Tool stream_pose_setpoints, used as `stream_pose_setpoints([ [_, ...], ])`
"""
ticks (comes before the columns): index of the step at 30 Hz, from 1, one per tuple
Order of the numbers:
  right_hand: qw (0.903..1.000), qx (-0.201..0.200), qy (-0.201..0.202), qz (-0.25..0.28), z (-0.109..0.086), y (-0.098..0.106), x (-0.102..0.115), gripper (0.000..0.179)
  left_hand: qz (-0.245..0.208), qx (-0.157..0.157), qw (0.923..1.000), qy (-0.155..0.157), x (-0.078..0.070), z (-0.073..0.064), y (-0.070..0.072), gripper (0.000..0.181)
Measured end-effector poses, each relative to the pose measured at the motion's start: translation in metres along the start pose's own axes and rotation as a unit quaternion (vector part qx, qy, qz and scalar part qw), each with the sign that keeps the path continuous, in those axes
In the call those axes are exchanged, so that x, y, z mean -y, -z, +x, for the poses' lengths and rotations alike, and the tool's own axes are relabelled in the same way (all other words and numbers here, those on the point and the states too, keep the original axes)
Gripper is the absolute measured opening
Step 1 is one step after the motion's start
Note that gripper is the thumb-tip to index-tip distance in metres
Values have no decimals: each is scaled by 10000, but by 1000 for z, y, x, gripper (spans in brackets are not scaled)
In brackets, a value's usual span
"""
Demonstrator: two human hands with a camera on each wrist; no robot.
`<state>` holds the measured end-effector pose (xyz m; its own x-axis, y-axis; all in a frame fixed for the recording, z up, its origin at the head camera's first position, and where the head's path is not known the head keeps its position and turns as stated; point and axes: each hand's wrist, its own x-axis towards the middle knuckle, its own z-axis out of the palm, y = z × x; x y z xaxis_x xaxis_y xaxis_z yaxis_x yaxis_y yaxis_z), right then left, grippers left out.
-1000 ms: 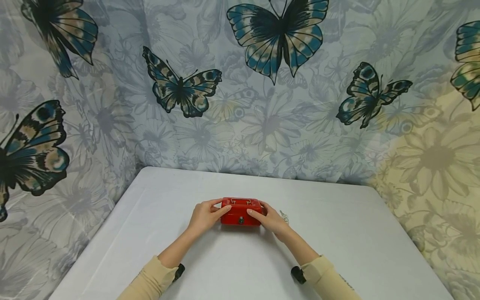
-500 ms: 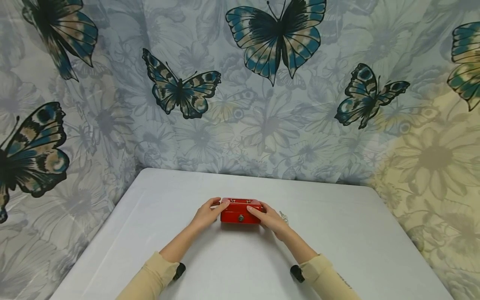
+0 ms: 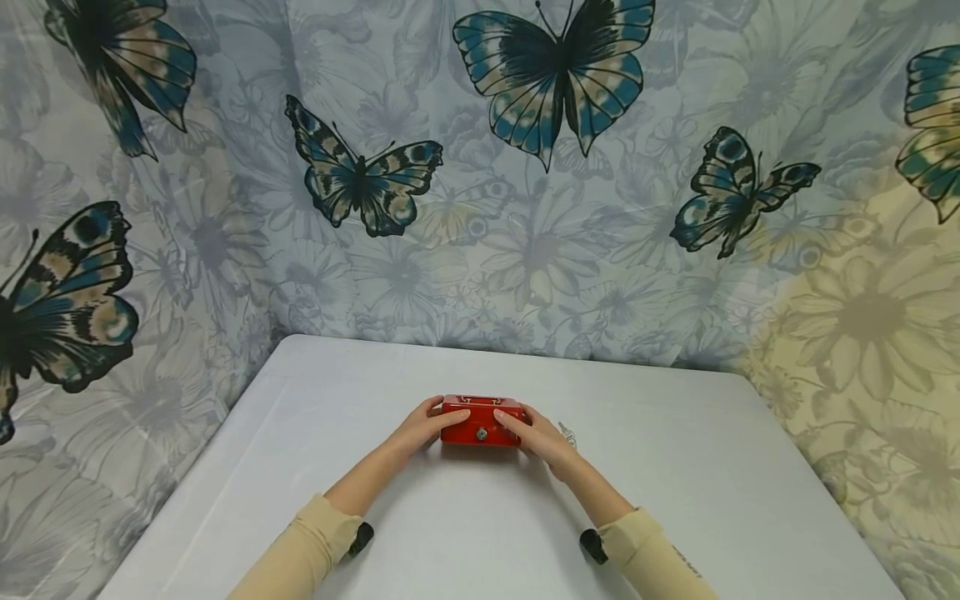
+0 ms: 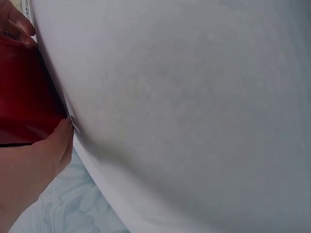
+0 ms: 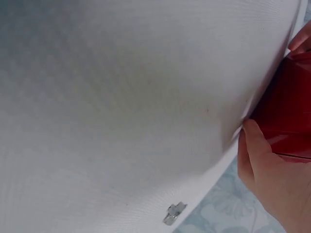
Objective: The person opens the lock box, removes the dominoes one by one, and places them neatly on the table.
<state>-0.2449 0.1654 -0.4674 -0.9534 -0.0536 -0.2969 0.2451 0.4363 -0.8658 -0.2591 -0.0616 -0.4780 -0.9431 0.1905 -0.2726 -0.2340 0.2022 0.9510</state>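
A small red metal cash box [image 3: 467, 432] with a round lock [image 3: 482, 433] on its front and a folded handle on its lid is near the middle of the table. My left hand [image 3: 418, 427] grips its left end, thumb laid across the front. At the opposite end my right hand [image 3: 545, 437] holds it the same way, thumb on the front face. The lid looks closed. In the left wrist view the box [image 4: 22, 87] covers most of the right hand. Fingers behind the box are largely hidden in the head view.
A few small silvery keys [image 3: 567, 434] lie on the white table [image 3: 637, 467], just right of my right hand. Behind and beside the table hangs a butterfly-patterned cloth [image 3: 540, 242]. Each wrist carries a black camera [image 3: 362, 540].
The box has shifted slightly away from me, its front tilting up a little. My left thumb drew back toward the upper corner, then slid rightward over the front. The right hand keeps its hold.
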Motion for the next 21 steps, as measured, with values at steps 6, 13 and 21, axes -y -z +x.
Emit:
stream_pose_setpoints([
  [6,10000,-21,-42,13,1,0,0,97,132,21,9999,-13,5,2,1,95],
  [13,9999,-67,-103,13,1,-2,0,100,-293,95,9995,-18,8,5,-2,93],
  [21,9998,-100,-143,-20,1,-2,-1,101,-571,81,9983,21,9,8,-3,96],
])
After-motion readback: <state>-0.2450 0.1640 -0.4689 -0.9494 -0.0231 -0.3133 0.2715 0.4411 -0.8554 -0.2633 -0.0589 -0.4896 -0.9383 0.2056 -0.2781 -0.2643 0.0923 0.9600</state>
